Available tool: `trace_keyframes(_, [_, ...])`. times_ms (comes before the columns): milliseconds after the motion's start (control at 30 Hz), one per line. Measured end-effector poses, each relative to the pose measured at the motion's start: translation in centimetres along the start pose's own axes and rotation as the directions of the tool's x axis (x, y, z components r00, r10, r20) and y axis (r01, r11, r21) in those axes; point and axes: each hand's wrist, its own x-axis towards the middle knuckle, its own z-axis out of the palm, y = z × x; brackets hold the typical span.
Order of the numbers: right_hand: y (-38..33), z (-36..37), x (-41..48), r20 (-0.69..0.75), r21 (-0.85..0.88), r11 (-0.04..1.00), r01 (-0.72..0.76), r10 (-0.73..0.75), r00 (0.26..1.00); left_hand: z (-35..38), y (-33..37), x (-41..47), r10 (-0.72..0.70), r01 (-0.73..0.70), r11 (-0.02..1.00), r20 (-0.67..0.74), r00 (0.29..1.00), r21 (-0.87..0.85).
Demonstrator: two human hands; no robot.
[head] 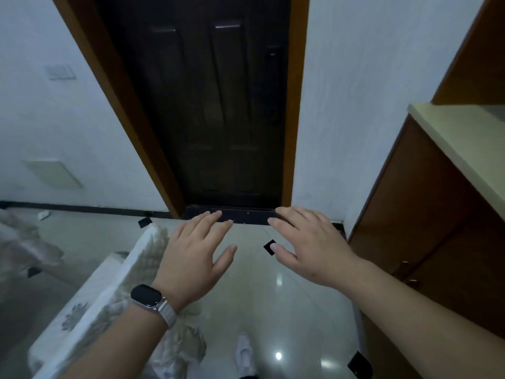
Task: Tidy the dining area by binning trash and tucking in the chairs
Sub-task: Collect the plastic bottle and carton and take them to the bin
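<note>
The left hand [195, 251] and right hand [308, 247] are floating wide open, holding nothing. I think both should be gripping the cloth-covered chair [109, 291] by its top edge and pushing slowly.

The door [218, 105] ran off the top of the picture. Left of the door, a cloth-covered thing [90, 305] was blurry and cut off at the bottom. A tiny white bit [43, 215] on the floor there was too small to tell. Right of the door, the brown cabinet [426, 214] was cut off. Below the door, the right hand [308, 247] hid part of a black square [268, 245].
</note>
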Motion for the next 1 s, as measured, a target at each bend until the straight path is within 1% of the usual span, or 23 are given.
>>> trace_keyframes(67, [0.4,0.8,2.9,0.019,-0.024,0.999,0.032,-0.032,0.999,1.2,-2.0,1.7,-0.024,0.024,1.0,0.002,1.0,-0.017])
trace_keyframes(200, [0.9,2.3,10.2,0.065,-0.062,0.996,0.062,-0.058,0.996,3.7,-6.8,5.9,-0.042,0.041,0.999,-0.046,0.998,-0.032])
trace_keyframes(367, [0.0,3.0,20.2,0.072,-0.096,0.989,0.111,-0.104,0.992,5.3,-14.3,11.5,-0.096,0.095,0.995,-0.034,0.995,-0.04])
trace_keyframes(467, [-1.0,3.7,25.2,0.068,-0.103,0.988,0.116,-0.11,0.992,6.0,-18.4,13.8,-0.125,0.125,0.991,-0.005,0.992,-0.037])
trace_keyframes(567, [-1.7,5.2,29.2,0.087,-0.103,0.981,0.163,-0.155,0.984,6.5,-21.4,15.0,-0.176,0.177,0.983,0.016,0.984,-0.053])
trace_keyframes(667, [-2.4,6.4,33.2,0.1,-0.088,0.976,0.2,-0.191,0.977,7.3,-24.2,15.6,-0.223,0.224,0.973,0.02,0.975,-0.058])
trace_keyframes(767, [-2.8,7.9,37.4,0.127,-0.057,0.965,0.257,-0.248,0.96,8.3,-27.2,16.7,-0.282,0.285,0.957,0.054,0.958,-0.052])
trace_keyframes(867, [-2.4,9.9,41.2,0.164,0.001,0.955,0.295,-0.291,0.942,9.3,-29.3,18.0,-0.353,0.356,0.934,0.072,0.933,-0.019])
trace_keyframes(1000, [-1.0,13.0,47.2,0.203,0.068,0.938,0.34,-0.346,0.916,10.6,-32.1,21.0,-0.419,0.416,0.908,0.091,0.903,0.051])
